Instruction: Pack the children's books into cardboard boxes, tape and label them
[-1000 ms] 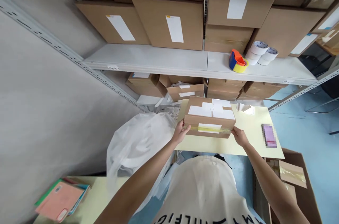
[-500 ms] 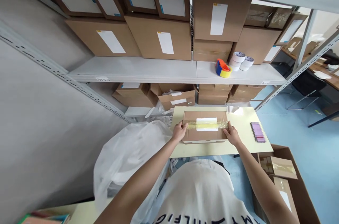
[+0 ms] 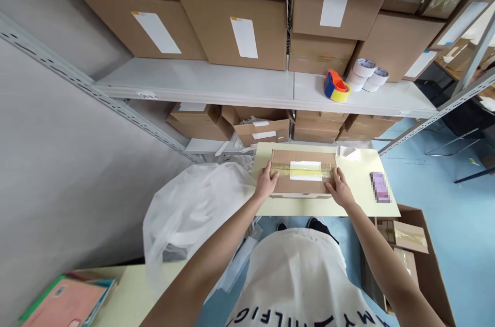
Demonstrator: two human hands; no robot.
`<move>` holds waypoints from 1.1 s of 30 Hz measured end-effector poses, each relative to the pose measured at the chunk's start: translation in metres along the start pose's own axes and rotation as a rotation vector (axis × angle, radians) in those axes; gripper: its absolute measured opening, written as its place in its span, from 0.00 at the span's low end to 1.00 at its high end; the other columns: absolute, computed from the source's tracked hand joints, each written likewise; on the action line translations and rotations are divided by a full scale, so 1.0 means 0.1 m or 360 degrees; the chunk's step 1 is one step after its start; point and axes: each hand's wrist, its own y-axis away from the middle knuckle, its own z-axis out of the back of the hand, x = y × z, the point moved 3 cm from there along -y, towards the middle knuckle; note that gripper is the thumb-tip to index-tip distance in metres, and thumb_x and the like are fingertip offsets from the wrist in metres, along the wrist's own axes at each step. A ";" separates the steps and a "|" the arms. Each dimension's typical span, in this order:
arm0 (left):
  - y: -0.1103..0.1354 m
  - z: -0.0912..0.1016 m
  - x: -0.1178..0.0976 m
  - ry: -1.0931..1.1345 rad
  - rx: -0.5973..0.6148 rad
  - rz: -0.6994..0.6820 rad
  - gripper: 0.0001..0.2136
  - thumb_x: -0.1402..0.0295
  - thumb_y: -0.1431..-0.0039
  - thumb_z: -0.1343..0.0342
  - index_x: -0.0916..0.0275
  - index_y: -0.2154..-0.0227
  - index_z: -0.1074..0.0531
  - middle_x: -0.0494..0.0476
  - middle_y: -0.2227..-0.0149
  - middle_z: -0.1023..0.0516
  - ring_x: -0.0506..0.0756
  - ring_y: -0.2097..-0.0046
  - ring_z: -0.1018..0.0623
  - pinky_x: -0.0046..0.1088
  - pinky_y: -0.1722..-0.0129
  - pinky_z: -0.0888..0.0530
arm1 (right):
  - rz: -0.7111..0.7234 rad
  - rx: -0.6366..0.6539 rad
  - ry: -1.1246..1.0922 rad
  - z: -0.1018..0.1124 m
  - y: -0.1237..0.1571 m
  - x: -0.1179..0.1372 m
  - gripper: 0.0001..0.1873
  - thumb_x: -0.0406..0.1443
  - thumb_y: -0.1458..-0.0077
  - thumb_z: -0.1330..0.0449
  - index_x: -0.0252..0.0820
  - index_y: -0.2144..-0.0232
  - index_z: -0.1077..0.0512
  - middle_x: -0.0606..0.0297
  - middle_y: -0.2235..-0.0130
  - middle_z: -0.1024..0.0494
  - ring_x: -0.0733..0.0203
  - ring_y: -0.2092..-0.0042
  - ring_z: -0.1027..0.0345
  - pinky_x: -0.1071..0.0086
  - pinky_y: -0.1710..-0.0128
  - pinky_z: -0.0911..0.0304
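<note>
A taped brown cardboard box [image 3: 286, 183] lies flat on the pale yellow table [image 3: 359, 198]. Clear yellowish tape runs along its top, across a white label [image 3: 306, 164]. My left hand [image 3: 265, 182] grips the left end of the box, with the fingers along its side and the thumb on the top edge. At the opposite end, my right hand [image 3: 340, 190] holds the box in the same way. The underside of the box is hidden.
Shelves ahead hold large cartons [image 3: 247, 33], a tape dispenser [image 3: 336, 87] and white tape rolls [image 3: 363, 71]. A white plastic bag [image 3: 189, 208] bulges at left. An open carton [image 3: 429, 270] with boxes stands at lower right. Folders [image 3: 65, 301] lie lower left.
My view has tilted down and come closer to the shelf. Both hands stay at the ends of the box, and their fingers have shifted slightly along its sides.
</note>
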 end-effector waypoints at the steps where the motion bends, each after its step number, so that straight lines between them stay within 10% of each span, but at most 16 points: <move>1: 0.01 0.02 -0.03 -0.0033 -0.0019 -0.0022 0.29 0.63 0.41 0.45 0.66 0.37 0.36 0.66 0.54 0.29 0.65 0.45 0.28 0.43 0.40 0.35 | 0.0010 0.0008 0.0001 0.01 0.00 0.01 0.38 0.50 0.39 0.47 0.41 0.32 0.46 0.45 0.31 0.46 0.43 0.30 0.50 0.45 0.38 0.41; 6: 0.11 0.06 -0.36 -0.0311 -0.0259 -0.0338 0.28 0.70 0.41 0.47 0.64 0.37 0.39 0.72 0.40 0.35 0.69 0.35 0.38 0.52 0.37 0.40 | 0.0079 0.0105 -0.0102 0.08 0.00 0.00 0.37 0.50 0.37 0.48 0.41 0.31 0.48 0.44 0.30 0.48 0.44 0.30 0.49 0.47 0.38 0.40; 11: 0.12 -0.29 -0.99 -0.0503 -0.0083 -0.0668 0.20 0.70 0.39 0.49 0.62 0.44 0.31 0.69 0.41 0.32 0.67 0.38 0.33 0.50 0.38 0.37 | 0.0220 0.0269 -0.0416 0.21 -0.02 -0.21 0.34 0.50 0.35 0.49 0.49 0.31 0.48 0.49 0.32 0.43 0.47 0.40 0.31 0.51 0.43 0.32; 24: -0.59 -2.08 -2.57 -0.0941 0.0918 -0.0604 0.19 0.64 0.40 0.41 0.59 0.47 0.30 0.62 0.44 0.26 0.62 0.41 0.27 0.42 0.42 0.32 | -0.0329 0.0148 -0.0714 0.49 -0.55 -1.52 0.23 0.42 0.39 0.46 0.46 0.43 0.33 0.51 0.46 0.27 0.54 0.60 0.21 0.54 0.58 0.25; 33: -1.32 -3.41 -2.38 -0.1090 0.1140 -0.0094 0.31 0.62 0.43 0.38 0.64 0.39 0.40 0.71 0.36 0.36 0.66 0.37 0.32 0.40 0.42 0.32 | -0.0376 -0.0009 -0.0493 0.42 -0.88 -2.14 0.25 0.38 0.43 0.43 0.43 0.42 0.33 0.47 0.44 0.28 0.42 0.43 0.31 0.44 0.45 0.32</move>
